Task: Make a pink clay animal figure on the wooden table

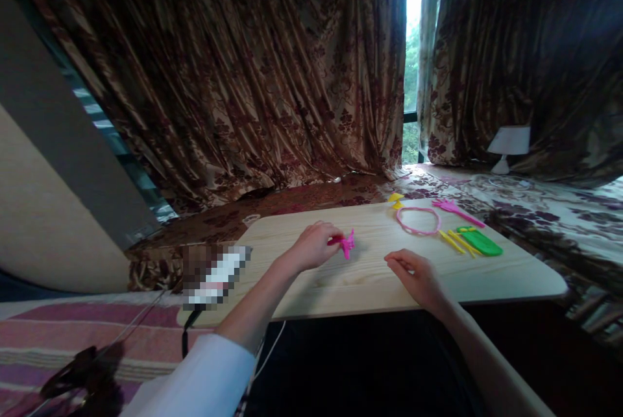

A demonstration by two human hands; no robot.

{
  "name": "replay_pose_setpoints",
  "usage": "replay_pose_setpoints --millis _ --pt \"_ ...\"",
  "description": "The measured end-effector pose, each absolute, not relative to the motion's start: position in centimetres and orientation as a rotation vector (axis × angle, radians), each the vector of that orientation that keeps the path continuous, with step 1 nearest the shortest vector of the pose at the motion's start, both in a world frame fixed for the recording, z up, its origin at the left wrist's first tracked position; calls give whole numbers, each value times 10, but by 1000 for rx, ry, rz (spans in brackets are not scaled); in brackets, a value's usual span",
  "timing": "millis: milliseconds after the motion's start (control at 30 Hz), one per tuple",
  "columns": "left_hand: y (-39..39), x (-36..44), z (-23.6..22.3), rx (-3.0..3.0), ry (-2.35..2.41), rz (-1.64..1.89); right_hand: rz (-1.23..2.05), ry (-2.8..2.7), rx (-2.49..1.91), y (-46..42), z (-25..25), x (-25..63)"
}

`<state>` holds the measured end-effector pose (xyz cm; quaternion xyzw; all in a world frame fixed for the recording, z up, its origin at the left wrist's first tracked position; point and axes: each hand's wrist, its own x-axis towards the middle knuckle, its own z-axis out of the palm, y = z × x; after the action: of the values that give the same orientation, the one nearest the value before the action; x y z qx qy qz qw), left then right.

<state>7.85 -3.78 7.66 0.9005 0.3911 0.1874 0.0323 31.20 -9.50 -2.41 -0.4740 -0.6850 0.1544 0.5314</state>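
My left hand (317, 245) is over the left-middle of the table, its fingers closed round the stem of a bright pink hand-shaped stick (348, 245). The splayed end points right, out past my fingertips, while most of the stem is hidden in my grip. My right hand (419, 275) is low over the table's front half, thumb and fingers drawn together with nothing visible between them. Beyond it lie a pink ring (400, 221), several thin yellow sticks (453, 245) and a green flat piece (487, 246).
A second pink hand-shaped stick (457, 211) and a yellow piece (396, 197) lie near the far edge of the wooden table (302, 297). A blurred-out item (217, 279) sits at its left end. Behind are patterned curtains (272, 80) and a white lamp (509, 141).
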Motion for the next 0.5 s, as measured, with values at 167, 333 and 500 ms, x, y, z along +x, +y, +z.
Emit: replay_pose_setpoints --millis 167,333,500 --pt "-10 95 53 2835 1272 316 389 -1583 -1179 -81 -48 315" --pt "-13 100 46 2819 1324 216 400 -1585 -1193 -84 -45 314" --pt "-18 100 48 2770 1345 200 405 -1592 -1202 -84 -44 312"
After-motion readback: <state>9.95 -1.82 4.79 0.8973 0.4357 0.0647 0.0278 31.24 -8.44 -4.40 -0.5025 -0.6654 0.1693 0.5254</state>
